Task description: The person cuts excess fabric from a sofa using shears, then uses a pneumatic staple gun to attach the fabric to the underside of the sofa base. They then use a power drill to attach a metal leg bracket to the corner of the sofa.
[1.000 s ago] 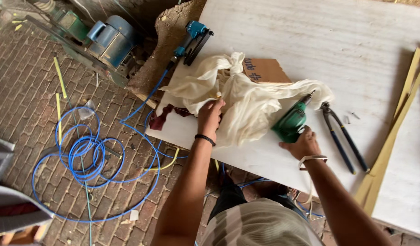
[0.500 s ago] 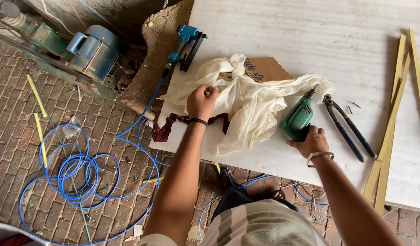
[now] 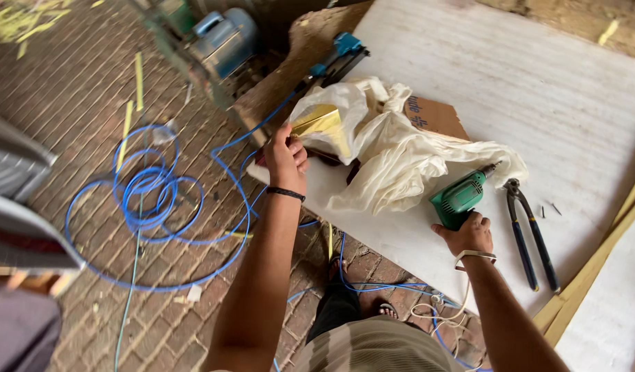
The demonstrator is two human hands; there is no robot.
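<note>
My left hand (image 3: 287, 156) grips the edge of a crumpled cream plastic sheet (image 3: 393, 158) and lifts it, baring a shiny gold piece (image 3: 319, 122) underneath. The sheet lies on a white board (image 3: 510, 89) that serves as a work surface. My right hand (image 3: 467, 234) rests on the handle of a green electric drill (image 3: 459, 196) lying on the board near its front edge. A brown cardboard piece (image 3: 436, 117) sticks out from behind the sheet.
Blue-handled pliers (image 3: 527, 231) lie right of the drill. A blue tool (image 3: 336, 56) sits at the board's far-left corner, a blue motor (image 3: 224, 45) beyond it. A coiled blue hose (image 3: 148, 193) lies on the brick floor. Wooden strips (image 3: 600, 269) run along the right.
My left hand has lifted the sheet's edge up and leftward, uncovering the gold piece. My right hand stays at the drill. The camera has shifted.
</note>
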